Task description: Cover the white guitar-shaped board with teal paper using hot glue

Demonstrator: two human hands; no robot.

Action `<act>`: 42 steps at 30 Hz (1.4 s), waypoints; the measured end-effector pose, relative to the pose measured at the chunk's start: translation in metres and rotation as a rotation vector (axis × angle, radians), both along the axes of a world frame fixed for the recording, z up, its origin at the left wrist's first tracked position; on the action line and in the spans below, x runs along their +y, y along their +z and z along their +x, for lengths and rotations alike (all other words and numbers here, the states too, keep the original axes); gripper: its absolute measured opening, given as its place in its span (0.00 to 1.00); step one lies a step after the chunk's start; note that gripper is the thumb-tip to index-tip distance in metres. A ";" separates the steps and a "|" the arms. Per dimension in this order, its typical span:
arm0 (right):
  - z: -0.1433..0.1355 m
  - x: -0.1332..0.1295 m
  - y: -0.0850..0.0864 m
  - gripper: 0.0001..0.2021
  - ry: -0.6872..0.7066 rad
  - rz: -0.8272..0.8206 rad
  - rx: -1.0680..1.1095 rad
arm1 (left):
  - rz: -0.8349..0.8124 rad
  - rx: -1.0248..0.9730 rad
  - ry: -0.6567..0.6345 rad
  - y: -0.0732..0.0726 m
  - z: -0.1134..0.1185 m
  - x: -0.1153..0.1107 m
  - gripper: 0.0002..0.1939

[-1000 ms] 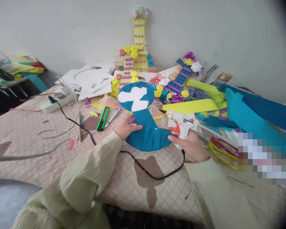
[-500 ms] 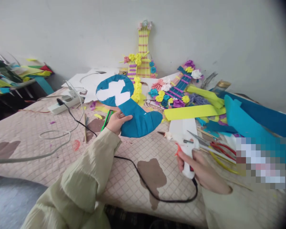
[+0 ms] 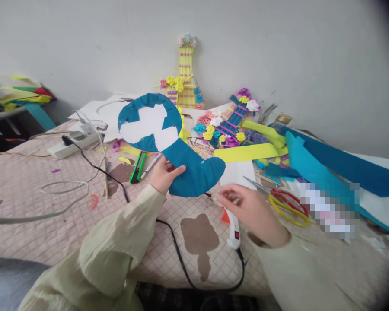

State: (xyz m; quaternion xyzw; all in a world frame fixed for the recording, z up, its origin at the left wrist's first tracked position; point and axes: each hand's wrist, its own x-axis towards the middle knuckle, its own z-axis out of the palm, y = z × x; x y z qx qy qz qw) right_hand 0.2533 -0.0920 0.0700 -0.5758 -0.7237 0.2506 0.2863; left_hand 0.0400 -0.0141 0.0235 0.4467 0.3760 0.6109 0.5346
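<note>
My left hand (image 3: pixel 164 174) grips a cutout (image 3: pixel 194 170) near its middle, thumb on top. The cutout is covered with blue paper at its curved lower end and round the rim of its oval end, with white showing inside. To the right, my right hand (image 3: pixel 246 205) is raised over the white glue gun (image 3: pixel 234 233), fingers curled towards the thumb. Whether anything is between those fingertips is too small to tell. The glue gun lies on the table with its black cord running towards me.
A green cutter (image 3: pixel 138 167) and a power strip (image 3: pixel 73 144) lie left. Red and yellow scissors (image 3: pixel 290 207), a yellow strip (image 3: pixel 249 152) and blue paper (image 3: pixel 324 168) lie right. Flower-decorated crafts (image 3: pixel 186 77) stand behind.
My right hand has let go of the glue gun, which now rests on the table. The cutout in my left hand has come closer, and the view has shifted to the right.
</note>
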 end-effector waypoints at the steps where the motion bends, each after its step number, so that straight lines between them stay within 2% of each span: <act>1: -0.010 0.009 0.000 0.06 0.000 0.043 0.006 | 0.004 0.011 0.003 -0.001 0.002 -0.001 0.30; 5: -0.037 0.038 -0.009 0.07 -0.020 0.177 -0.024 | 0.003 0.039 0.028 -0.002 0.003 -0.004 0.30; 10: -0.042 0.049 -0.016 0.09 -0.064 0.242 -0.078 | 0.008 0.043 0.048 0.001 0.003 -0.005 0.29; 18: -0.038 0.056 -0.016 0.09 -0.056 0.125 -0.062 | 0.015 0.080 0.038 -0.005 0.007 -0.004 0.29; 24: -0.041 0.062 -0.013 0.12 -0.057 0.170 -0.049 | 0.068 0.094 -0.020 -0.010 0.009 -0.003 0.30; 42: -0.032 0.074 -0.008 0.10 -0.111 0.079 -0.019 | 0.086 0.108 -0.095 -0.003 0.007 -0.006 0.30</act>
